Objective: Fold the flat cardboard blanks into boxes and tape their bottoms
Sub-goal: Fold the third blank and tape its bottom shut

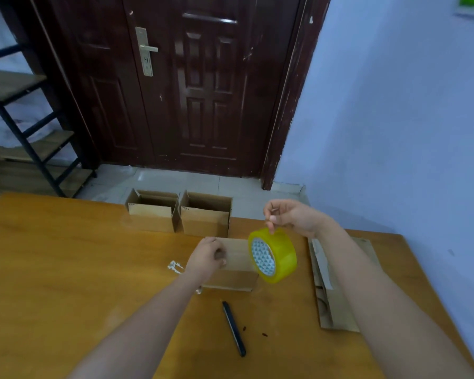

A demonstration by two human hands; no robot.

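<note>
The left hand, fingers curled, presses on the upturned box mid-table, its long side running left-right. The right hand pinches the yellow tape roll hanging above, core facing left.

This looks like a plain room in a home or small workspace pressed into service for packing. A dark brown panelled door with a brass lever handle fills the far wall, set in a scuffed frame, with pale floor tiles in front of it. The walls are bare, painted a light bluish white. At the left stands a black metal rack with wooden shelves. A varnished wooden table carries the work: two open cardboard boxes at its far edge and a stack of flat cardboard blanks near its right edge.
</note>
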